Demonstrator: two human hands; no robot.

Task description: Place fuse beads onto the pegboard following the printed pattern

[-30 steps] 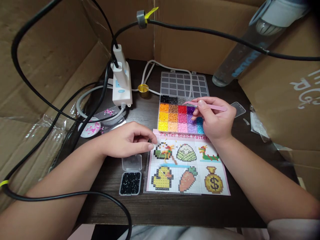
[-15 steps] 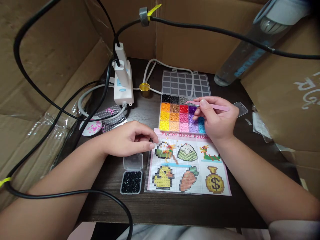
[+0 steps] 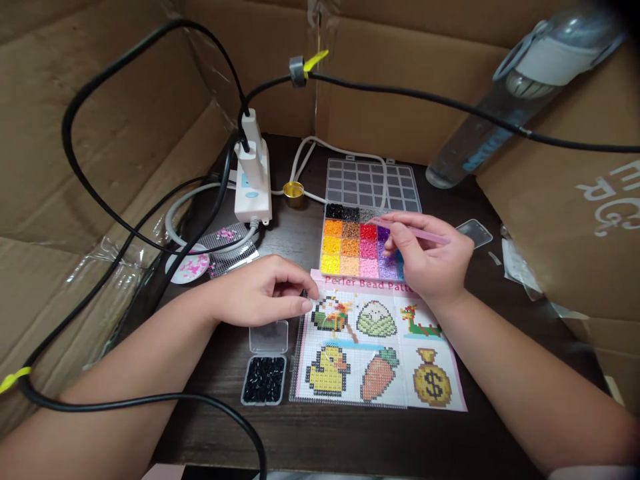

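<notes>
Nearest, the small clear box of black beads [image 3: 263, 380] sits where it was, left hand [image 3: 265, 293] still loosely curled, empty, fingertips on the glossy gridded pattern sheet [image 3: 380, 347], while beyond, right hand [image 3: 430, 257] keeps pinching slim pink tweezers [image 3: 417, 233], dipped lower into the compartmented bead tray [image 3: 350, 247].

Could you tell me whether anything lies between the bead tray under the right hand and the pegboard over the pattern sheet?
Nothing visible does. The right hand holds pink tweezers over the bead tray, whose near edge meets the pattern sheet under the pegboard. The left hand rests at the pegboard's left edge.
</notes>
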